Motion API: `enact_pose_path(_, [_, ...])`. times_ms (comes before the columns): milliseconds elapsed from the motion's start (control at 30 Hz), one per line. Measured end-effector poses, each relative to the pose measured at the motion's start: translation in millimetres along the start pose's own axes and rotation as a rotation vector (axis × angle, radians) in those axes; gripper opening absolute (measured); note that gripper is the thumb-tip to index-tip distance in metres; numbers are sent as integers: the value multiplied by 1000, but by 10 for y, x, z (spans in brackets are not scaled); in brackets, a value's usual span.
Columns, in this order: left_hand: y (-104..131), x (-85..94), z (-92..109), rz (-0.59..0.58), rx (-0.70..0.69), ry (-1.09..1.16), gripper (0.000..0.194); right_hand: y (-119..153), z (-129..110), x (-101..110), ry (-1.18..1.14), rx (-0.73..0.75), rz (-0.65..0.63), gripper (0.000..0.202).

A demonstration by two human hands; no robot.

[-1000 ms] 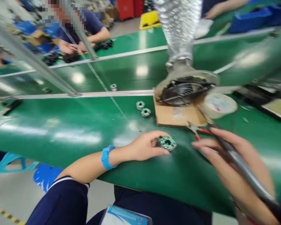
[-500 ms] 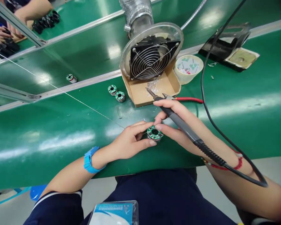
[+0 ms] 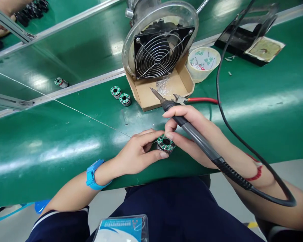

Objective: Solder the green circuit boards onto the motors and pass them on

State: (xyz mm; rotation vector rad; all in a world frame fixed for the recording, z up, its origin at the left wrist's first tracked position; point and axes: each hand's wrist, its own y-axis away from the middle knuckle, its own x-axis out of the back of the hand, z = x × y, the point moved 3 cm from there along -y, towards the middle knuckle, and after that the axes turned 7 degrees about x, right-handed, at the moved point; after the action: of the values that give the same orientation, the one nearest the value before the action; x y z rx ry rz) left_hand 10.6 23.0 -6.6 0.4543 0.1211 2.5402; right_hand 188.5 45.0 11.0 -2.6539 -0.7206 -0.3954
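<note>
Ring-topped part [image 3: 166, 147]: a short cylinder with a green ring-shaped circuit board on its upper end, located at the near middle of the green bench [image 3: 40, 144]. The ring face points up, tipped slightly toward the viewer; the axis is near vertical. Contact with the bench cannot be confirmed. The left hand [image 3: 131, 156] has its grip clamped on this part, thumb and forefinger at opposite sides. The right hand [image 3: 209, 132] has its grip closed round a soldering iron [image 3: 200, 139], fingertips at the part's upper right edge.

The iron's long axis runs diagonally, metal tip to the upper left and away from the person, cable end toward the right forearm. A thin wire [image 3: 54, 99] runs from the left side to the left hand.

Markings: the pale tub [image 3: 199, 76] bears green and red print, not legible. The badge [image 3: 121, 232] carries pale lettering on blue, too small to read.

Surroundings: the iron's tip appears over the cardboard tray [image 3: 154, 105], which holds metal clippings [image 3: 163, 87] below a fan grille [image 3: 158, 60]. Red-handled cutters [image 3: 202, 99] lie just beyond the right hand, partly hidden by it. Two similar parts [image 3: 125, 103] stand left of the tray. The black cable [image 3: 218, 77] crosses the view between the tub and the iron stand [image 3: 232, 50]
</note>
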Motion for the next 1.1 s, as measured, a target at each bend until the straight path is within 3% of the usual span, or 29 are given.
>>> enact_pose_path(267, [-15,-1,-18,-43,5,-30,46,32,36,-32,-29,32,-50,29])
enact_pose_path(367, [-45,17,-34,-34,5,-37,45,47,62,-33,14,41,3,33])
enact_pose_path(500, [-98,43,-65,138,-20,-202,35,77,124,-92,264,12,101,57])
enact_pose_path(600, [-143,41,-165,176,84,-314,33,73,211,-197,509,3,40,52])
enact_pose_path(700, [-178,90,-326,178,201,-174,41,49,312,-263,622,14,-48,46])
enact_pose_path(800, [-200,181,-451,218,230,86,29,32,355,-256,581,42,-141,48])
enact_pose_path(867, [-202,223,-465,230,204,128,21,40,322,-210,519,90,-142,48])
enact_pose_path(1000, [-160,225,-319,271,28,-125,18,167,198,-59,383,131,90,51])
enact_pose_path(1100, [-126,178,-225,277,-42,-279,20,365,169,23,316,57,313,40])
